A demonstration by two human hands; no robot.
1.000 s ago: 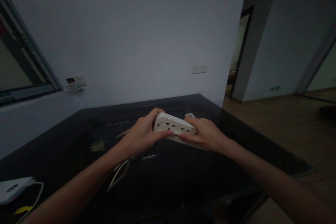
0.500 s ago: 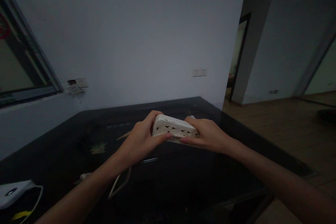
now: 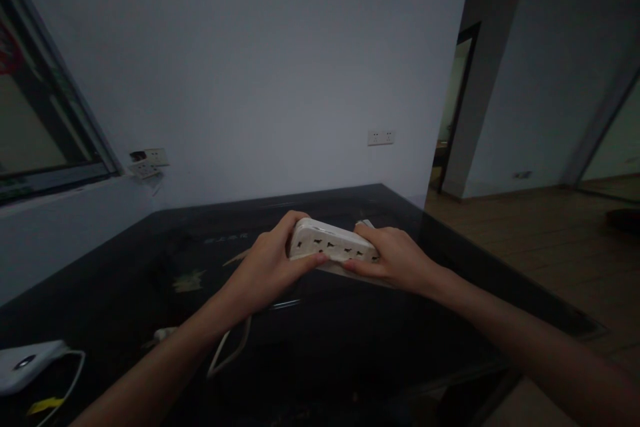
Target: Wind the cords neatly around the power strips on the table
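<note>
Strip (image 3: 336, 235) was held over the counter (image 3: 345, 200), right end lower. Left hand (image 3: 274, 255) had closed round its left end, right hand (image 3: 396, 255) round its right, thumbs on the socket face. Counter's far edge met wall (image 3: 280, 80); right edge overlooked floor (image 3: 505, 223).

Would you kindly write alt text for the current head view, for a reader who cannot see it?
The left hand and right hand grip a white power strip over a dark, glossy table. A pale cable shows near the left hand, and a white device is at the left edge. Behind is a pale wall with sockets.
</note>
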